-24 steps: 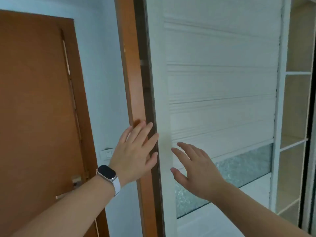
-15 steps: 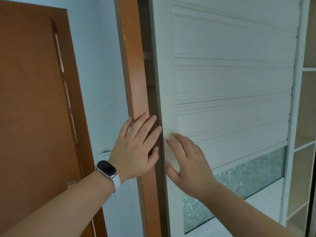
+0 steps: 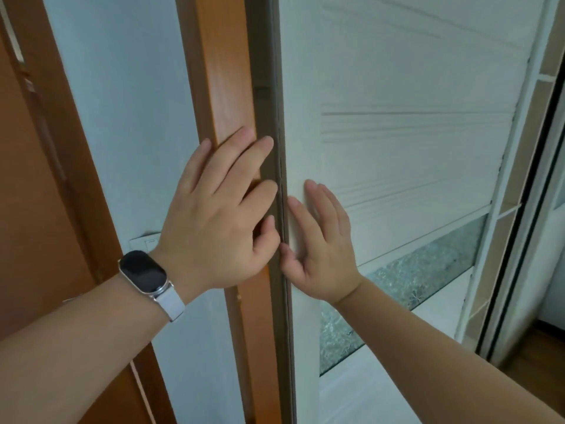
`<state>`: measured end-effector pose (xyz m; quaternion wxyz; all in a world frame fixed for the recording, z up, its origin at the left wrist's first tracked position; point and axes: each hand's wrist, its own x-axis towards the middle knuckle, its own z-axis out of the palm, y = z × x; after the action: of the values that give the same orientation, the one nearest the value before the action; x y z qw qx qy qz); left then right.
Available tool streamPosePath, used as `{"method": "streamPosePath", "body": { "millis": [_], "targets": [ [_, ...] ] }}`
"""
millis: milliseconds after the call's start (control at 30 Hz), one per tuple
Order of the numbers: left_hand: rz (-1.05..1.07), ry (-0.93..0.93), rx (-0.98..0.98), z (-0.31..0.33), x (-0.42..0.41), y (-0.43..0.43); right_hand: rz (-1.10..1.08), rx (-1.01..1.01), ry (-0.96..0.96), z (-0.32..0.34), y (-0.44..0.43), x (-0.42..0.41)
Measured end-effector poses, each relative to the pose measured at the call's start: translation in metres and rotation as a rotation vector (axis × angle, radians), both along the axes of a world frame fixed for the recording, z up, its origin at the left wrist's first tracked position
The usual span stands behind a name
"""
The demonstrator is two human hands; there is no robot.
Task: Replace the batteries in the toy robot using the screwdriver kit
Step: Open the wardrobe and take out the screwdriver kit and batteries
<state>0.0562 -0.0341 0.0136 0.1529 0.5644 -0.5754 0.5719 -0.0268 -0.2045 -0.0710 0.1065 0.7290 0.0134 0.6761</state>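
Observation:
No toy robot, batteries or screwdriver kit are in view. My left hand (image 3: 220, 215), with a watch on its wrist, lies flat with straight fingers on the orange wooden frame (image 3: 226, 87) beside the edge of a white sliding door (image 3: 397, 142). My right hand (image 3: 321, 240) presses flat against the white door's left edge, fingers straight and pointing up. Neither hand holds anything.
An orange wooden door (image 3: 39, 209) stands at the left, with a pale wall (image 3: 128, 117) and a white switch plate (image 3: 143, 241) between it and the frame. The white door has a frosted glass strip (image 3: 412, 286). Shelves (image 3: 544, 87) stand at the far right.
Both hands have come closer to the door's edge. My right hand moved left onto the white door, and my left hand settled on the orange frame. The view has drawn nearer.

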Motion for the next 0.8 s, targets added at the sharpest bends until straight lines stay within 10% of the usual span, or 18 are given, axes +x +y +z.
{"method": "streamPosePath", "body": {
  "millis": [800],
  "targets": [
    [-0.038,0.158,0.011,-0.036,-0.057,-0.018,-0.273,-0.022,0.105,-0.002,-0.080,-0.048]
  ]
}}
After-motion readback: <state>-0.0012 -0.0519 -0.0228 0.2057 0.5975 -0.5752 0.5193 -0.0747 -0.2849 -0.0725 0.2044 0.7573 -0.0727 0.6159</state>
